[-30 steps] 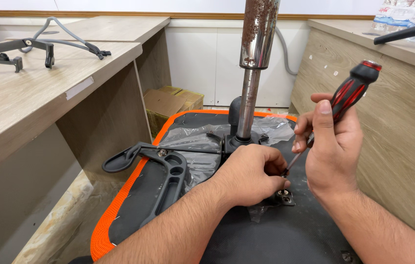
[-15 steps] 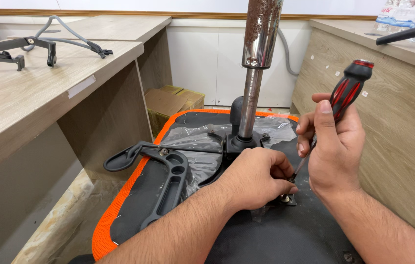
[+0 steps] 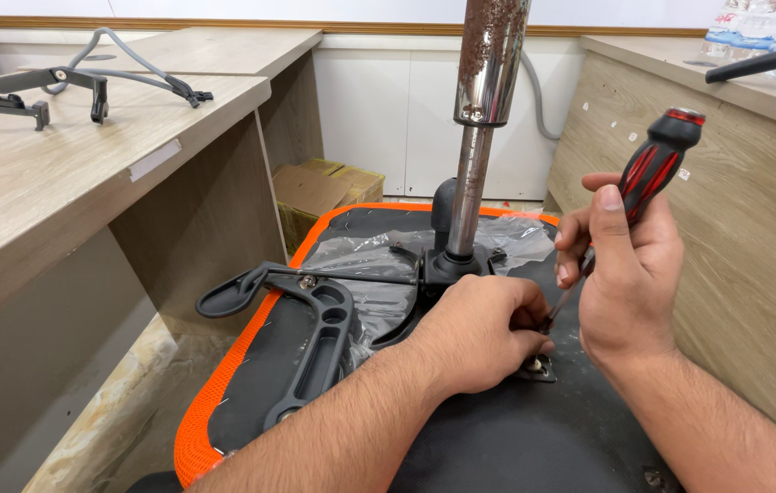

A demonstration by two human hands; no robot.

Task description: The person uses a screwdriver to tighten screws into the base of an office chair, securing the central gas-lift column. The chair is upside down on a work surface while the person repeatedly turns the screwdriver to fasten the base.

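Both forearms reach in from the near edge. The left hand (image 3: pixel 479 333) lies palm down, knuckles up, fingers curled low at its far right side. Just right of it, the right hand (image 3: pixel 630 274) is raised, fingers and thumb closed in a grip.

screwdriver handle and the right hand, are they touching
Touching. The head view shows the right hand with its fingers wrapped around the lower part of the red and black screwdriver handle, no gap between them.

Right hand (image 3: pixel 630 274) grips screwdriver (image 3: pixel 657 173); left hand (image 3: pixel 484 333) steadies its tip on seat underside (image 3: pixel 516 438).
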